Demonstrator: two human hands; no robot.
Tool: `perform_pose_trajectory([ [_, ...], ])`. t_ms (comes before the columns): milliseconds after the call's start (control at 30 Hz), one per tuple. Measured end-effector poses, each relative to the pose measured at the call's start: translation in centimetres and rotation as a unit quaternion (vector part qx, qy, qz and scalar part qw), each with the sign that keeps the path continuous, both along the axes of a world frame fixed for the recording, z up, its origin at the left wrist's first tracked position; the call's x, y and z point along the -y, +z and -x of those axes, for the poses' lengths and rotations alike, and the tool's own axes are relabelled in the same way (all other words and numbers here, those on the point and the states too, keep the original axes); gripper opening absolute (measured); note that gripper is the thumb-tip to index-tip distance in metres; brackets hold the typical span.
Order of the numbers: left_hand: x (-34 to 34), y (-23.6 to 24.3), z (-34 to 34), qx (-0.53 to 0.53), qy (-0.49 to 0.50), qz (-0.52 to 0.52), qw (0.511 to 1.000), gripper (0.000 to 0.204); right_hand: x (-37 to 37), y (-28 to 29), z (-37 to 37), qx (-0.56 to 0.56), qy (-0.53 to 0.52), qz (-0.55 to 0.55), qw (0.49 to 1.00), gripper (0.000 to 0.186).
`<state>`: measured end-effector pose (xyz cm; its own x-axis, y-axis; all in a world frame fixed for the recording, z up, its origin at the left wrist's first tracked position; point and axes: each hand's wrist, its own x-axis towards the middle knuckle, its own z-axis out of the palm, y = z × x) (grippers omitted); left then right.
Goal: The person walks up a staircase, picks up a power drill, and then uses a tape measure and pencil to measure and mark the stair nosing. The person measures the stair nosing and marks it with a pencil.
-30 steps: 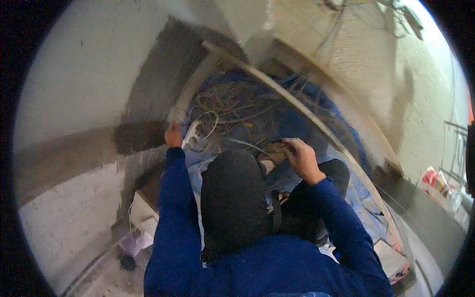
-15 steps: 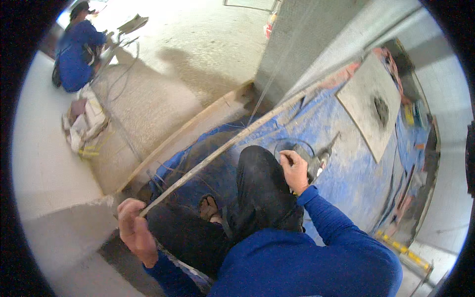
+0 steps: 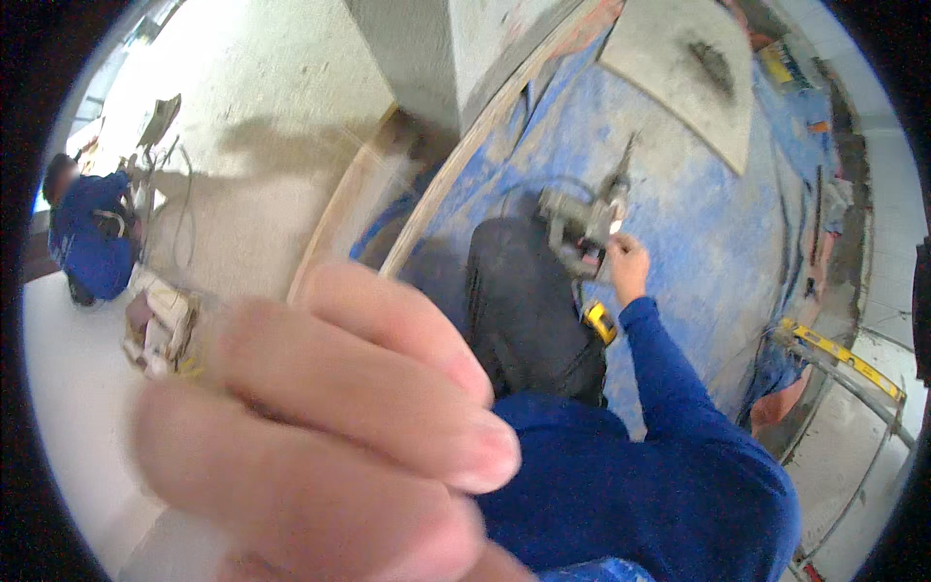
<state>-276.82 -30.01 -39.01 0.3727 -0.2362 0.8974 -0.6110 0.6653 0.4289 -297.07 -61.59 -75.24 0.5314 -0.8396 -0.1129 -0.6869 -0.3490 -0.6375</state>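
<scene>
My left hand, large and blurred close to the camera, has curled fingers around the long pale wooden strip, whose near end is hidden behind them. My right hand grips part of a grey hammer drill with a long bit, lying on the dusty blue sheet. A yellow tape measure is beside my dark-trousered knee.
A co-worker in blue crouches left, near cables and a bundle. A wooden board edges the sheet beside a concrete column. A pale board with dark mortar, a yellow level and ledges lie right.
The view has swung toward the sheet and drill. My left hand has come up close to the camera with the strip. My right hand has moved from my knee onto the drill.
</scene>
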Motion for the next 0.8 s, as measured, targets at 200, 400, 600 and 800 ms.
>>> perform_pose_trajectory([
  [200,-5.6,-4.1,1.5,-0.071,0.397,-0.024,0.915,0.043,5.9,-8.9,1.8,-0.039,-0.187,-0.051,0.980,0.060],
  [400,-12.2,-9.1,6.1,-0.184,0.530,-0.373,0.739,0.040,10.6,-13.8,-0.4,0.000,-0.250,-0.348,0.903,0.106],
  [600,-15.3,-8.9,10.8,-0.292,0.567,-0.399,0.659,0.024,11.7,-14.8,-0.5,0.006,-0.168,-0.433,0.886,0.104],
  [800,-13.7,-9.8,8.8,-0.194,0.514,-0.519,0.655,0.016,11.3,-14.7,-1.1,0.091,-0.173,-0.543,0.817,0.077],
])
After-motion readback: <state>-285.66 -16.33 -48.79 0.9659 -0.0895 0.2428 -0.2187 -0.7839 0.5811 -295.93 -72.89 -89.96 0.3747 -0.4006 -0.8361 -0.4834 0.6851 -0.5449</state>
